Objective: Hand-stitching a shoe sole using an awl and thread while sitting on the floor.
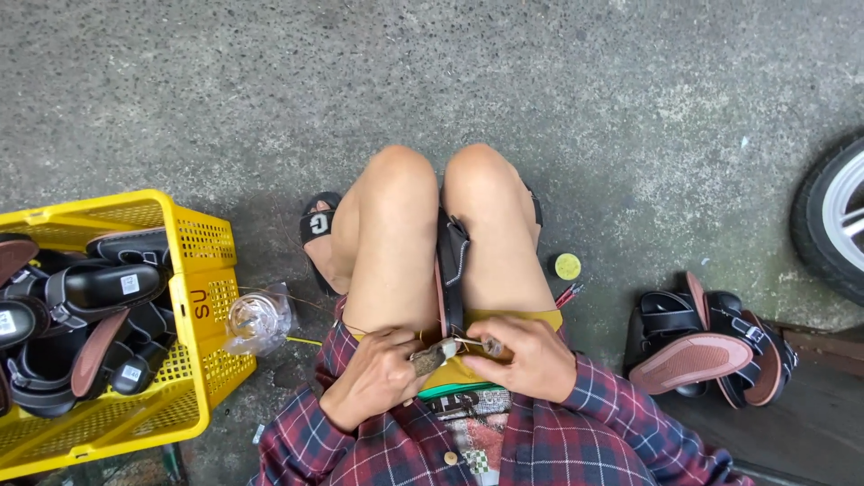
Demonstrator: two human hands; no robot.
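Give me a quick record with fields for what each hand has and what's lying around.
left hand: pinches a small taped tool
right hand: grips a thin metal awl
between knees: black strapped sandal with stitched edge
left side: yellow plastic crate of black sandals
right side: pile of black sandals with reddish soles
ground: small round yellow tin

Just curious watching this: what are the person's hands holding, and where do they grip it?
The left hand pinches a small tool; the right hand grips a thin needle-like tool, beside the black sandal wedged between the knees.
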